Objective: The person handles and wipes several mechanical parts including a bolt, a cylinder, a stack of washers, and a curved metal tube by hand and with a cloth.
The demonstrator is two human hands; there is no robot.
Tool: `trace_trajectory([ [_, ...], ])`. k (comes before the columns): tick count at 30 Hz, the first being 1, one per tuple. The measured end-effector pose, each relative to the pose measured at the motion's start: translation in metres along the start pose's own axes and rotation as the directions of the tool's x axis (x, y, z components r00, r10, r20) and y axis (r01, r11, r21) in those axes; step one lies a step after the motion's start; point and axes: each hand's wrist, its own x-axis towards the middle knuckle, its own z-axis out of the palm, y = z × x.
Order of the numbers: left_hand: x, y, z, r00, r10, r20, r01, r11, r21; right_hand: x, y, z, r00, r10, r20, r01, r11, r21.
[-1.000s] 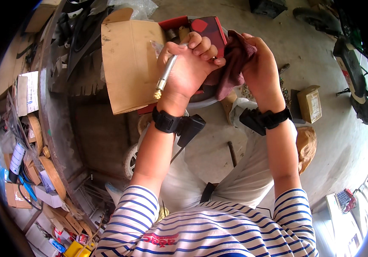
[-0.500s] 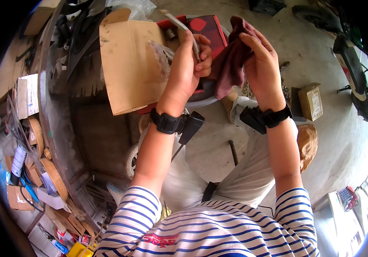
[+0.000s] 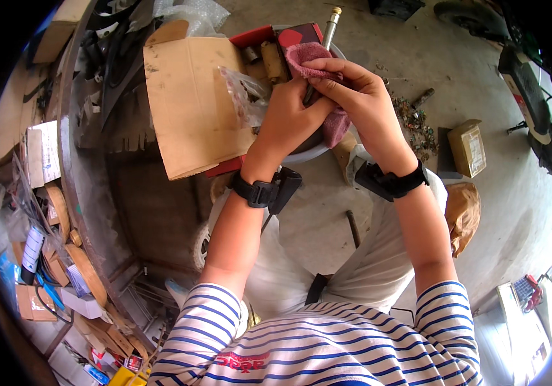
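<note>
My left hand (image 3: 290, 114) is closed around the lower end of a slim metal rod (image 3: 331, 27) with a brass-coloured tip. The rod slants up and away to the right. My right hand (image 3: 367, 101) pinches a dark red cloth (image 3: 307, 56), which is folded around the rod just above my left hand. Part of the rod is hidden by the cloth and fingers. Beneath both hands is a red box (image 3: 253, 36) holding a tan cylindrical part (image 3: 274, 62) and a clear plastic bag (image 3: 240, 96).
A brown cardboard flap (image 3: 189, 106) spreads left of the red box. Right of my hands, small metal bits (image 3: 419, 132) lie scattered on the floor near a small carton (image 3: 467, 149). A cluttered shelf (image 3: 80, 212) runs along the left; a scooter (image 3: 533, 103) stands far right.
My right hand has brought the cloth leftward onto the rod. My left hand has turned, and the rod now points up to the right instead of up to the left.
</note>
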Motion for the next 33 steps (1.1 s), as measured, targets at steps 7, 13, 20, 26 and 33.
trace_trajectory([
  [7,-0.005,0.011,0.002,0.992,-0.100,0.079,0.096,0.994,0.053,0.017,-0.004,-0.020,0.983,-0.065,-0.171,0.098,0.976,0.196],
  [13,-0.005,0.008,0.000,0.998,-0.033,0.059,0.034,0.999,-0.012,0.026,-0.006,-0.040,0.935,-0.111,-0.338,0.175,0.971,0.165],
  [20,-0.005,0.015,-0.021,0.919,-0.318,0.234,0.368,0.903,-0.220,0.018,-0.022,-0.028,0.925,-0.341,-0.169,0.301,0.927,-0.221],
  [26,-0.005,0.009,-0.024,0.831,-0.346,0.437,0.504,0.799,-0.326,0.018,-0.014,-0.020,0.657,-0.750,0.078,0.464,0.320,-0.826],
  [33,-0.005,0.022,-0.019,0.918,-0.354,0.177,0.387,0.895,-0.219,0.020,-0.001,-0.036,0.742,-0.663,0.093,0.270,0.169,-0.948],
])
